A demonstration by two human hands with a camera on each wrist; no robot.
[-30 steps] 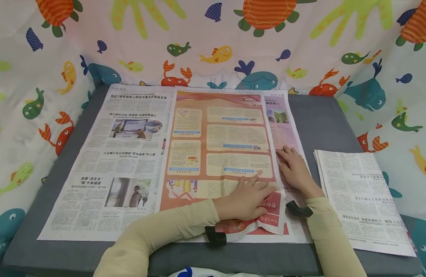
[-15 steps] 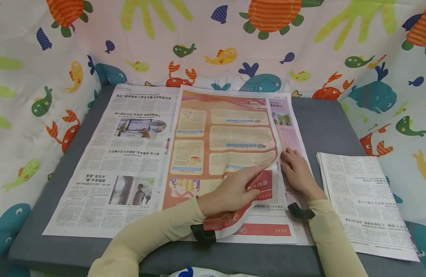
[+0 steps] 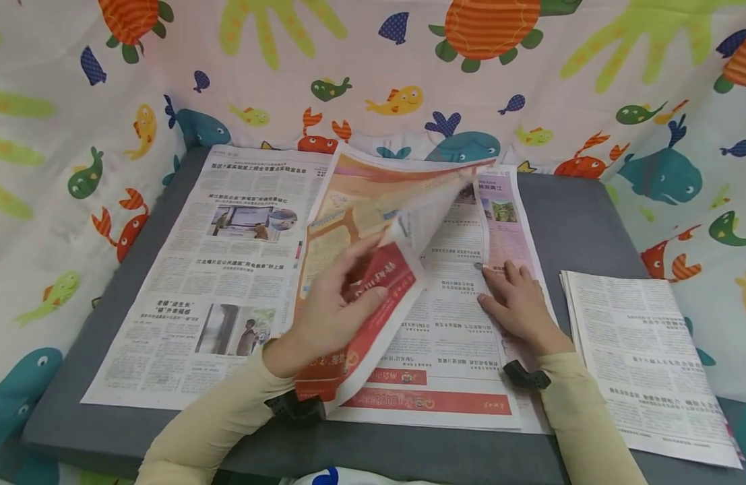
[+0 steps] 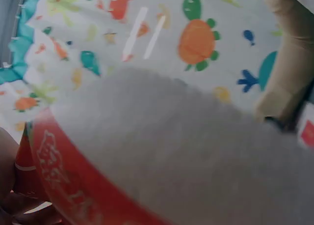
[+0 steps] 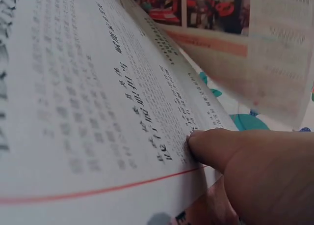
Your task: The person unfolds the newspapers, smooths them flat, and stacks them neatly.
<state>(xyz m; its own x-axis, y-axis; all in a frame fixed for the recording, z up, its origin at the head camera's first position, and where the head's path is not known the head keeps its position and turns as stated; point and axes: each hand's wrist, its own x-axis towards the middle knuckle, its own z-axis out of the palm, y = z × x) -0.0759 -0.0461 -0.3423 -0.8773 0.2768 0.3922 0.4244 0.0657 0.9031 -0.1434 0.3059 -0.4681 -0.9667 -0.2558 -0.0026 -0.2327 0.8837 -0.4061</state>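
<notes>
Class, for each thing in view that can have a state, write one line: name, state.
Page, partly raised, curled
Newspaper, spread open
Paper stack, lying flat
Left hand, gripping the page
Right hand, resting on the newspaper
Black bands, worn at both wrists
Cloth, hanging
Table, partly covered

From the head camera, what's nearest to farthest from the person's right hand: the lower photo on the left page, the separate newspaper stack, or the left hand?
From the right hand:
1. Newspaper stack, just to its right.
2. Left hand, to its left, gripping the raised page.
3. Lower photo, farther left, on the left page.
</notes>
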